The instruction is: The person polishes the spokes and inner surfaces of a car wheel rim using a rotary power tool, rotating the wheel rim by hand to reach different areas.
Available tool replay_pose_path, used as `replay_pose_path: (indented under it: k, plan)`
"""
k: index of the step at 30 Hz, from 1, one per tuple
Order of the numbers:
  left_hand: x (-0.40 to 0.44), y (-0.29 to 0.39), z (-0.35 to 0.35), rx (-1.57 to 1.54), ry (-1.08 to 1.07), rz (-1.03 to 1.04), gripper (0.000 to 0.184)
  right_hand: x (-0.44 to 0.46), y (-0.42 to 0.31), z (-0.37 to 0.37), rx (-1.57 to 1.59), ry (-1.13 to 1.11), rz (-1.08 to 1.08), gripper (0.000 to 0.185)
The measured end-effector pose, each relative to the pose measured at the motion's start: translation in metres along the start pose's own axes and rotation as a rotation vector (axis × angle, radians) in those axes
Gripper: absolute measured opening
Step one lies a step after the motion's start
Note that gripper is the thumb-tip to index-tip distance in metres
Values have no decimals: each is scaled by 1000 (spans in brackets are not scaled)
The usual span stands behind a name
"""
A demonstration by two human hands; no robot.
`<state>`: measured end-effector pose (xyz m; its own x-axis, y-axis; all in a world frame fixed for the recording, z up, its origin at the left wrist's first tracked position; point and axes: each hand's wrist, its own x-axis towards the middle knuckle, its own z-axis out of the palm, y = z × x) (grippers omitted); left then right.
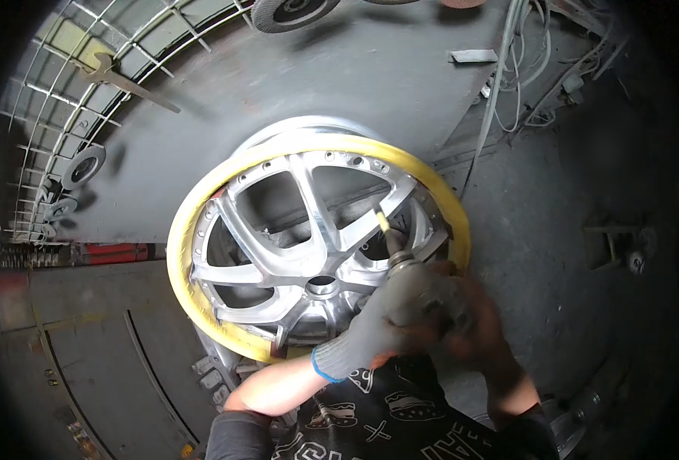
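An alloy wheel (320,244) of bare bright metal leans in front of me, with yellow tape (182,230) wrapped round its rim. My left hand (389,310), in a grey glove with a blue cuff, is closed round the front of a die grinder (402,258). The thin, pale yellow tip of the grinder is at a spoke on the wheel's right side; whether it touches the metal I cannot tell. My right hand (466,310), dark and smeared, wraps the grinder's rear beside the left. Both hands hide most of the tool's body.
A wire rack (63,100) curves along the upper left, with a wrench (128,82) on it and a grinding disc (84,166) hanging there. More discs (293,11) hang at the top. Cables (519,65) dangle at upper right. A red bar (113,253) lies left of the wheel.
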<state>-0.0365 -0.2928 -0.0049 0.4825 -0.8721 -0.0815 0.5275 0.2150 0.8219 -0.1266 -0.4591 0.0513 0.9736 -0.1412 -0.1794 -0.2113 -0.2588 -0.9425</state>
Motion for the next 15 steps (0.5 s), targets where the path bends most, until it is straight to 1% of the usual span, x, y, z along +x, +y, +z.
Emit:
replay_pose_path:
  k: [1, 2, 3, 4, 6, 7, 9, 10, 11, 12, 13, 15]
  plan:
    - [-7, -60, -13, -956, -190, -131, 49, -2, -3, 6, -82, -10, 29, 73]
    - [-16, -103, -24, -1911, -387, -259, 42, -4, -7, 11, -164, -23, 58, 73]
    - [-27, -119, -32, -1911, -387, -258, 42, -5, -7, 17, -171, -86, 64, 74]
    - [-35, -121, -36, -1733, -320, -223, 39, -4, -8, 22, -177, -148, 72, 74]
    - [-46, -113, -45, -1554, -254, -195, 37, -2, -14, 27, -115, -160, 67, 74]
    - [-43, -80, -40, -1739, -512, -309, 40, -1, -16, 27, -58, -171, 59, 74]
    - [-30, -33, -23, -1905, -792, -431, 42, -1, -13, 25, -17, -155, 54, 74]
    - [-23, -15, -12, -1600, -187, -521, 49, -1, -12, 22, 25, -142, 50, 75]
    - [-18, -13, -8, -1438, 101, -531, 52, -1, -13, 18, 20, -138, 50, 75]
    - [-13, -10, -4, -1218, 363, -566, 55, -2, -13, 14, -23, -69, 13, 75]
    - [-5, -17, 3, -1065, 301, -347, 57, -2, -12, 9, -64, -1, -23, 75]
    - [15, -37, 21, -739, 175, 77, 62, -5, -2, -9, -55, 19, -51, 74]
